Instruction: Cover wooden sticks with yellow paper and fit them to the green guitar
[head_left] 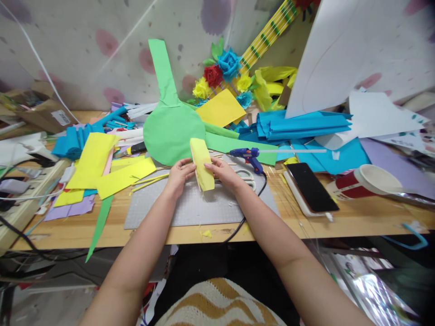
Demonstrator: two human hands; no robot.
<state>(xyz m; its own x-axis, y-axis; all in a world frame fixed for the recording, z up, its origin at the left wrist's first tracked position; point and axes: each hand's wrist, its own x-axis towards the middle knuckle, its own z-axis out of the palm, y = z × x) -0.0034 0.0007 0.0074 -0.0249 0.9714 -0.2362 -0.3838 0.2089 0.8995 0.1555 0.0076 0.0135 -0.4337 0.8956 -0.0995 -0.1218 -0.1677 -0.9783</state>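
The left hand (180, 174) and right hand (222, 172) each had a tight grip on the yellow strip (201, 163), seemingly part-wrapped, over the grey mat (190, 208).

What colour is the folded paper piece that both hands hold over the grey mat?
The paper piece is yellow, best seen in the head view.

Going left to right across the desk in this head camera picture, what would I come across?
Along the desk: yellow paper sheet, left hand, yellow folded piece held in both hands, right hand, blue glue gun, black phone, red-and-white cup.
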